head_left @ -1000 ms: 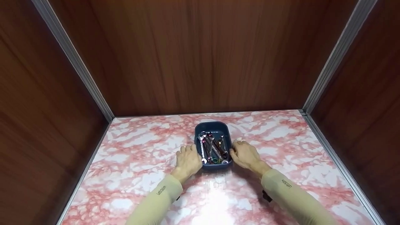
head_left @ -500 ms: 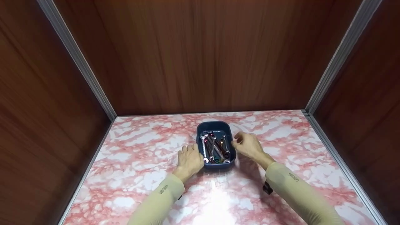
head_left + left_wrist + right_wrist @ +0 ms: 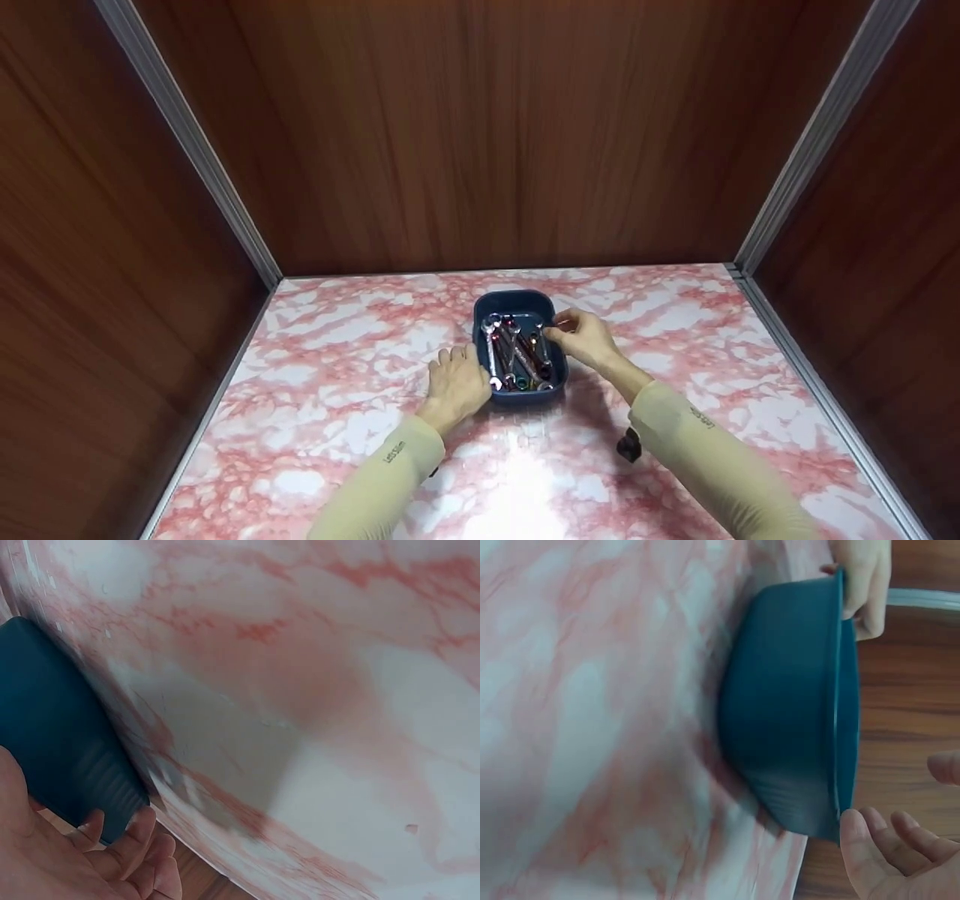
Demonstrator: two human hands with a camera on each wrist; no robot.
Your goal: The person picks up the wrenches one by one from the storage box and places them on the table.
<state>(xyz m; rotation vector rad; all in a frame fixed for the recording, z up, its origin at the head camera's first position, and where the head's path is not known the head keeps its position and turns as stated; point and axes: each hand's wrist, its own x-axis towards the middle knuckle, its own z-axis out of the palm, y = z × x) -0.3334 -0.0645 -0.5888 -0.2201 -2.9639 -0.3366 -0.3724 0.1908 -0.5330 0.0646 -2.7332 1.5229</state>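
Observation:
A dark blue plastic bin [image 3: 514, 302] with rounded corners stands on the table and holds several wrenches [image 3: 493, 358], silver ones and some with coloured parts. At its near left side, my left hand [image 3: 457, 386] grips the rim; the right wrist view has those left fingers [image 3: 868, 585] bent over the rim. My right hand [image 3: 589, 343] is at the right rim, its thumb and fingertips reaching over the edge close to a small silver wrench [image 3: 543, 346]. In the right wrist view the right hand [image 3: 904, 859] has its thumb and fingers spread apart, nothing between them.
The tabletop [image 3: 337, 360] has a red and white marble pattern, with a bright glare in front of the bin. Dark wood panels [image 3: 480, 150] enclose the back and both sides, joined by metal corner rails [image 3: 802, 142].
My right hand has lifted off the bin's right side and come up over the rim toward the wrenches. My left hand stays on the left rim. The bin stands about where it was.

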